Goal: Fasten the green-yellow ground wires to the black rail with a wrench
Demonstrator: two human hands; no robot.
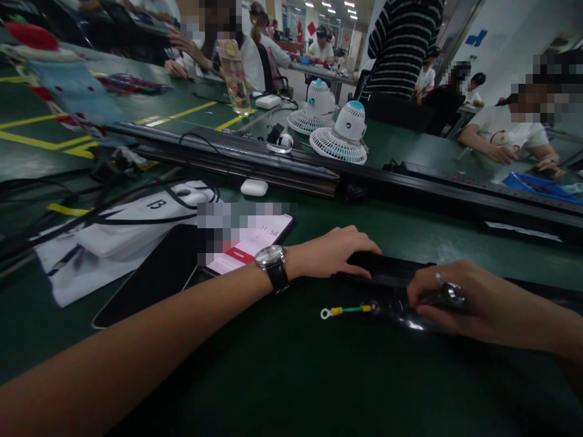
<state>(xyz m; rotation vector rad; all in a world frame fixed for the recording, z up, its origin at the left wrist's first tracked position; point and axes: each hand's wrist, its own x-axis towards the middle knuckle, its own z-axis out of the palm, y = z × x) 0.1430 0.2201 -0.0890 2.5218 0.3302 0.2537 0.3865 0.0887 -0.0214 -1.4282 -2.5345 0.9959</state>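
My left hand (339,252), with a watch on its wrist, grips the left end of a long black part (394,270) lying on the green table. Its thumb is on the near side and the fingers reach over the far edge. A short green-and-yellow ground wire (353,310) with ring terminals is attached to this part near its left end; one ring terminal sticks out to the left. My right hand (478,303) is closed around a silver wrench (449,295) just above the part, right of the wire. The wrench's other end is hidden by the fingers.
A phone (246,246), a dark tablet-like slab (150,276) and a white device with cables (136,221) lie left. Beyond them are an earbud case (254,187), long black rails (237,158), two small fans (341,136) and a bottle (234,79). Other people sit across.
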